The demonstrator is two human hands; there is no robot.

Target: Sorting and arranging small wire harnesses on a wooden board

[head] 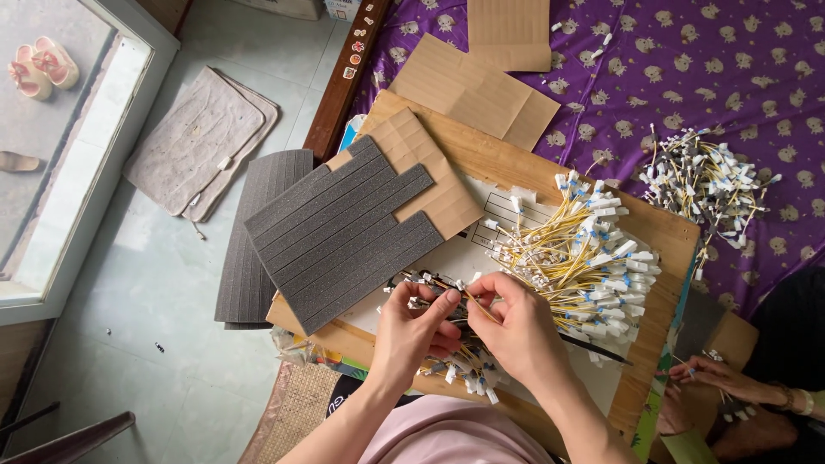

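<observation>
Both hands meet over a wooden board (481, 155). Left hand (412, 331) and right hand (516, 331) pinch one thin yellow wire (474, 302) between fingertips, beside the wire pile (584, 258).

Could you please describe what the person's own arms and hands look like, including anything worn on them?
Both arms are bare, with no sleeves in view. The left hand and right hand wear no gloves, rings or watch that I can see. The fingernails look short and unpainted. Pink clothing shows below.

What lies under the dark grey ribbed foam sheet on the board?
Under the grey ribbed foam sheet: a brown cardboard piece and the wooden board. Anything else beneath is covered.
</observation>
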